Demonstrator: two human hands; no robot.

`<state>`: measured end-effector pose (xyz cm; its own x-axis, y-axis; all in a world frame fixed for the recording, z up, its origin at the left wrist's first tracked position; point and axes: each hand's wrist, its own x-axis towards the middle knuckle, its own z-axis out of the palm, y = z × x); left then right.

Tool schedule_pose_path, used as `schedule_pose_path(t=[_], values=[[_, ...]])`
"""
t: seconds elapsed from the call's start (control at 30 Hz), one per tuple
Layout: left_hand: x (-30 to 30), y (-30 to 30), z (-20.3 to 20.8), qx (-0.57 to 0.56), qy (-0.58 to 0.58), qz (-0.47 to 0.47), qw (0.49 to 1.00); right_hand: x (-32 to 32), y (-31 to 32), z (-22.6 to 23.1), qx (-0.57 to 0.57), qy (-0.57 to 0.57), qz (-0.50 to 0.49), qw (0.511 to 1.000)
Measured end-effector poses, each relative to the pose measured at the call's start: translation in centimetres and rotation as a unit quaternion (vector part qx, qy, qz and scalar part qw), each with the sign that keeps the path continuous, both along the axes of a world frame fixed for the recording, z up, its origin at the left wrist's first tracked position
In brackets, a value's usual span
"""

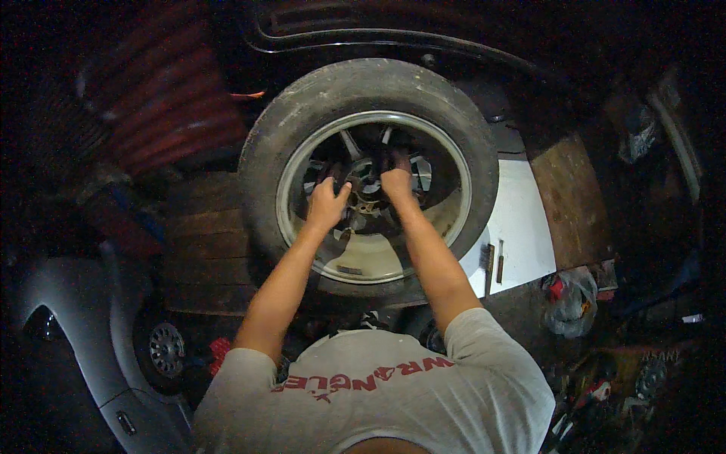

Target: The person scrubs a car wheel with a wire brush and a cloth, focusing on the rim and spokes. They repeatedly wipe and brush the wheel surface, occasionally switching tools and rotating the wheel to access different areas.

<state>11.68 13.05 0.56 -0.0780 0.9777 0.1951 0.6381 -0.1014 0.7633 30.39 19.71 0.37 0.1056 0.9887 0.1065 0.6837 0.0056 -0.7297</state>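
Even pressure from both sides should serve best. At twelve o'clock, the round grey-black wheel lies over the brown wooden-plank surface. The left grip reaches in from eight o'clock, the right grip from four; shadow hides each one's closure, so I cannot tell. Rubber tyre scuffed; pale metal rim smooth.

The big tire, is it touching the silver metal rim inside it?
Touching. The head view shows the tire wrapped tightly around the rim, with no gap visible between them.
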Motion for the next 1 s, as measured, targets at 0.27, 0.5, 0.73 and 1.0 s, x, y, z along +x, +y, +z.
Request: schedule_pose_path(t=[0.27,0.5,0.73,1.0], values=[[0.9,1.2,-0.6,-0.225,0.057,-0.041,0.972,2.7,-3.3,-0.5,0.127,-0.112,0.146,0.975],[0.3,1.1,-2.3,-0.16,-0.02,0.018,0.987,2.5,0.7,-3.6,0.124,-0.021,0.058,0.99],[-0.9,-0.5,-6.1,-0.058,0.061,0.022,0.996,2.9,-2.3,-2.7,0.183,-0.054,0.08,0.978],[-1.3,1.2,-8.7,-0.153,-0.024,0.085,0.984,-2.7,-0.7,1.9,0.028,-0.204,0.231,0.951]])
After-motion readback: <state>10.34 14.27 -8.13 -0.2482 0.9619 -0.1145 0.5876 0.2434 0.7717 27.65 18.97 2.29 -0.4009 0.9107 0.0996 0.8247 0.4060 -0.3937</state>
